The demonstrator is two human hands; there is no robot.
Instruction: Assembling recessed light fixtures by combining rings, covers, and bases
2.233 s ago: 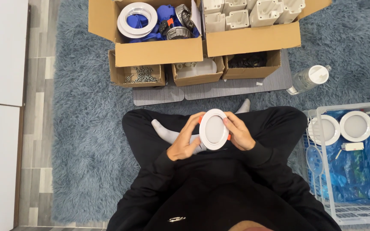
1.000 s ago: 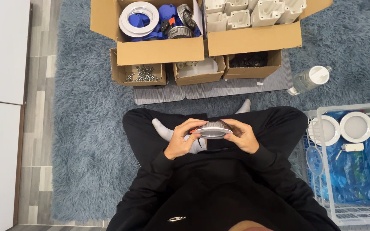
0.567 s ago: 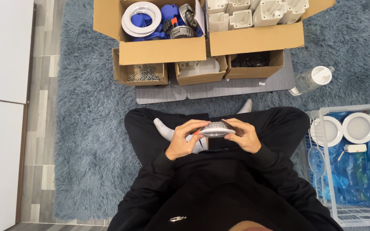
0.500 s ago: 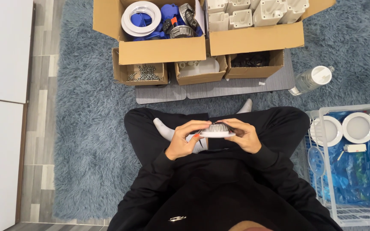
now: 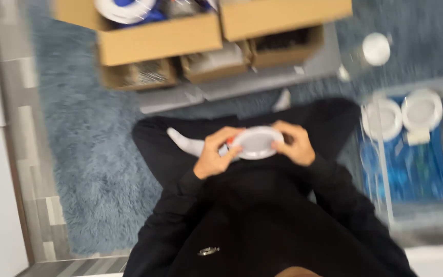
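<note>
- Rug (image 5: pixel 93 169), blue and shaggy, lies under your crossed legs.
- Cardboard boxes (image 5: pixel 160 38) sit ahead of you on it.
- Wire basket (image 5: pixel 411 154) at your right holds two white round lamps (image 5: pixel 403 115).
- Your left hand (image 5: pixel 214 156) and right hand (image 5: pixel 296 143) pinch a white round lamp (image 5: pixel 257 142) by its opposite edges, above your lap.

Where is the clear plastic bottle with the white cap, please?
Head view, upper right: the bottle lies on the blue rug, beside the cardboard boxes.
</note>
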